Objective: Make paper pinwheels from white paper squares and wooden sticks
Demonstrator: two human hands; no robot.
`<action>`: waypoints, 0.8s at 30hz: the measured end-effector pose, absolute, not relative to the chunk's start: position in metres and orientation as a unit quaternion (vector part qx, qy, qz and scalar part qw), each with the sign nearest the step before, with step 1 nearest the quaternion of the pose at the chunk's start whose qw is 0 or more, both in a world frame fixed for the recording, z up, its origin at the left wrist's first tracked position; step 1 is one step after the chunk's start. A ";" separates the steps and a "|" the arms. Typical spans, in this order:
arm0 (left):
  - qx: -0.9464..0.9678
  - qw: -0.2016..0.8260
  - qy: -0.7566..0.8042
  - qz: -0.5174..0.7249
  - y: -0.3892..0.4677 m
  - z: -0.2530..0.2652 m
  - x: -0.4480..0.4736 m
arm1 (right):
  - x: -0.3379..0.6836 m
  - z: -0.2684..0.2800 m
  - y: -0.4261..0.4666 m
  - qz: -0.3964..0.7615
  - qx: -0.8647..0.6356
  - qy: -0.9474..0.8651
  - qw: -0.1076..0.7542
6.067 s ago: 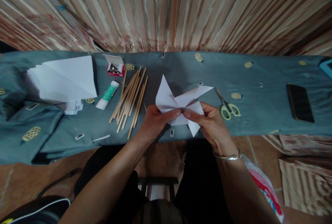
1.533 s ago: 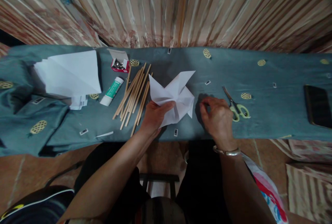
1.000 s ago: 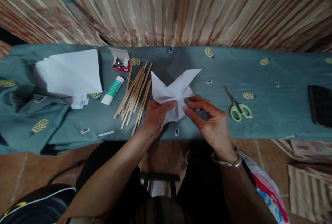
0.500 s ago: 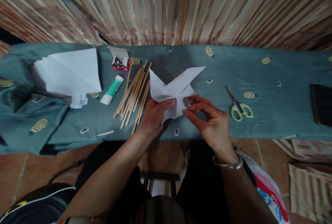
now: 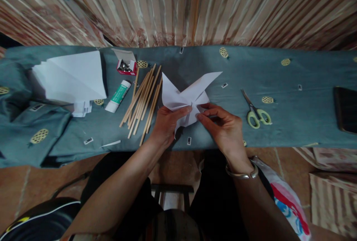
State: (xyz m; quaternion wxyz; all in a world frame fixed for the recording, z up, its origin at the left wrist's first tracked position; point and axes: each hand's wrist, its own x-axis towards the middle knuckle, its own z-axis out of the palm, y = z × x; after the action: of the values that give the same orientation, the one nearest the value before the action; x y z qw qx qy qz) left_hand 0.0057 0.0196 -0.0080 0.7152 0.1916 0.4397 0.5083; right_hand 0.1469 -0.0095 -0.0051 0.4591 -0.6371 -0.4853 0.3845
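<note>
Since the right hand (image 5: pixel 226 128) returned, it and the left hand (image 5: pixel 166 125) both pinch the white pinwheel-shaped paper (image 5: pixel 193 91), apparently steadying it.

Phone (image 5: pixel 346 108) cut off by right edge. Left hand (image 5: pixel 166 125) partly hidden behind paper (image 5: pixel 193 93). Tube (image 5: pixel 118 96): print unreadable.

Striped curtain (image 5: pixel 173 10), tiled floor (image 5: pixel 39 181).

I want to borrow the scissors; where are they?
In the head view, the scissors lie on the cloth to the person's right, between the right hand and the dark phone, nearer the hand.
</note>
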 end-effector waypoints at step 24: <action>0.207 0.638 0.461 0.581 0.038 0.003 -0.016 | 0.207 -0.005 -0.002 0.188 -0.697 -0.485 0.494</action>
State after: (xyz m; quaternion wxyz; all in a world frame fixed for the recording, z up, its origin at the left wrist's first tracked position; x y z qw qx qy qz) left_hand -0.0157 0.0375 0.0033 0.6377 0.2075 0.4612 0.5811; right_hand 0.2075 -0.0019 -0.0054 0.4943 -0.6965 -0.4848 0.1882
